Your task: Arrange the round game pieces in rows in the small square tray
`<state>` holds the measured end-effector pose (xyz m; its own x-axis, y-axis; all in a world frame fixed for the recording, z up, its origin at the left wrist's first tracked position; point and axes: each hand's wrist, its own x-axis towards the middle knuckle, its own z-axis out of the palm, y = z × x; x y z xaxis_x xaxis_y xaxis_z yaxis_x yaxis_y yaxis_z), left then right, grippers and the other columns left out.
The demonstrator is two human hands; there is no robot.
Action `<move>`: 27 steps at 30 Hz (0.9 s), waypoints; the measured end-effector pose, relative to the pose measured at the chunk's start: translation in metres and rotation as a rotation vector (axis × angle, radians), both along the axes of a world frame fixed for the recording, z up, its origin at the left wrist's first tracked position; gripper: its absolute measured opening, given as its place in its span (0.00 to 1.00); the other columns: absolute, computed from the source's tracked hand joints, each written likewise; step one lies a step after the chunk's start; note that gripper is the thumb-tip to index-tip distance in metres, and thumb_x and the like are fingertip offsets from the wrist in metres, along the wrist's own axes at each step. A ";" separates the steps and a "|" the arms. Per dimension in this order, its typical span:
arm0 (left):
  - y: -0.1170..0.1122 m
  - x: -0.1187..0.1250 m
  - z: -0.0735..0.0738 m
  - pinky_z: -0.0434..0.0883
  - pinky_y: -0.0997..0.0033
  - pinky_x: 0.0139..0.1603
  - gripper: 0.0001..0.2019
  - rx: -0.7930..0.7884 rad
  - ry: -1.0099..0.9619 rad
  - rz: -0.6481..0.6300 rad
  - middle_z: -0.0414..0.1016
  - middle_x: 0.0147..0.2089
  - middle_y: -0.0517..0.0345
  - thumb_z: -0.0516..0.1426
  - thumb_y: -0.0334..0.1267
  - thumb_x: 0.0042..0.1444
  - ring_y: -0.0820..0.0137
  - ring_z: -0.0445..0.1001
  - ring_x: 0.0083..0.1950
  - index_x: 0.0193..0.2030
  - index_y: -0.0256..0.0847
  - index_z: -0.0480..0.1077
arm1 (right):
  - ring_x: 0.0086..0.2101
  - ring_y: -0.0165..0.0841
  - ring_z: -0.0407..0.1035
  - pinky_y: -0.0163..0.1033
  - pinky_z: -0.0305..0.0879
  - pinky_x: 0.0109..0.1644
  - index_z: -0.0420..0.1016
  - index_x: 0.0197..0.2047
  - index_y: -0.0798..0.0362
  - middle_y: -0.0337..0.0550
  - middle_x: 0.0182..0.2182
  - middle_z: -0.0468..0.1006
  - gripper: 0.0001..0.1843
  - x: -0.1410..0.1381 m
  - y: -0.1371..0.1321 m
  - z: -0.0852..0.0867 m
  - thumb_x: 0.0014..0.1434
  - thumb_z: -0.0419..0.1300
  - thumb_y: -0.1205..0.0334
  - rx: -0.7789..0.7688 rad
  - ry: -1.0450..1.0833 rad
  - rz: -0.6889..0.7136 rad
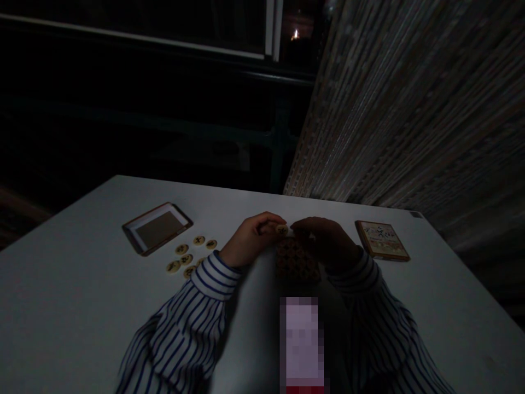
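Observation:
On a white table (74,306) my left hand (248,239) pinches a small round cream token (281,230) marked with a dark sign. It holds the token just above the far edge of a patterned game board (296,261). My right hand (326,241) is curled beside the token, fingertips close to it, and rests over the board's right side. Whether the right fingers touch the token is too dark to tell. Both arms wear striped sleeves.
Several more round tokens (189,256) lie left of my left wrist. An open shallow box tray (157,228) sits behind them. A box lid with a picture (381,240) lies at the right. A brick wall (410,98) rises at the right, and the background is dark.

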<state>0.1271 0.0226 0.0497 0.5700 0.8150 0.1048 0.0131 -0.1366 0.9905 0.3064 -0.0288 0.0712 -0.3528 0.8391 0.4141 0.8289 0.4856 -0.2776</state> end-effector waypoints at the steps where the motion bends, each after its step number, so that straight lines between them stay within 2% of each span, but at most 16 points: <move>1: 0.000 0.000 0.000 0.64 0.77 0.30 0.12 -0.002 0.001 0.001 0.69 0.27 0.61 0.58 0.36 0.45 0.77 0.67 0.28 0.38 0.36 0.68 | 0.28 0.29 0.67 0.33 0.60 0.33 0.71 0.34 0.54 0.42 0.28 0.75 0.07 0.000 0.000 0.000 0.52 0.53 0.68 -0.003 0.011 0.005; 5: -0.001 0.002 0.002 0.65 0.77 0.29 0.12 -0.037 -0.008 0.020 0.71 0.27 0.61 0.59 0.37 0.43 0.77 0.68 0.27 0.36 0.36 0.69 | 0.28 0.29 0.67 0.33 0.60 0.32 0.71 0.34 0.54 0.42 0.27 0.74 0.07 -0.001 0.001 0.001 0.53 0.53 0.68 -0.003 0.037 0.007; 9: -0.004 0.004 0.005 0.67 0.74 0.33 0.13 -0.105 -0.042 0.030 0.74 0.29 0.59 0.59 0.39 0.43 0.74 0.71 0.31 0.36 0.37 0.69 | 0.28 0.29 0.67 0.33 0.60 0.32 0.71 0.34 0.54 0.42 0.28 0.74 0.07 0.000 0.002 -0.001 0.54 0.52 0.67 0.004 0.048 0.021; 18: -0.005 0.006 0.006 0.68 0.71 0.40 0.13 -0.120 -0.048 0.086 0.76 0.34 0.55 0.60 0.38 0.42 0.71 0.73 0.36 0.36 0.36 0.72 | 0.31 0.30 0.68 0.34 0.62 0.35 0.70 0.37 0.54 0.43 0.31 0.75 0.08 0.000 0.002 -0.003 0.55 0.51 0.64 0.021 0.102 0.028; 27: -0.006 0.006 0.009 0.68 0.71 0.42 0.13 -0.126 -0.039 0.093 0.77 0.37 0.55 0.59 0.38 0.45 0.71 0.73 0.37 0.38 0.36 0.73 | 0.33 0.30 0.69 0.34 0.63 0.37 0.69 0.42 0.53 0.43 0.33 0.75 0.11 0.002 0.002 -0.007 0.55 0.51 0.62 0.009 0.160 0.029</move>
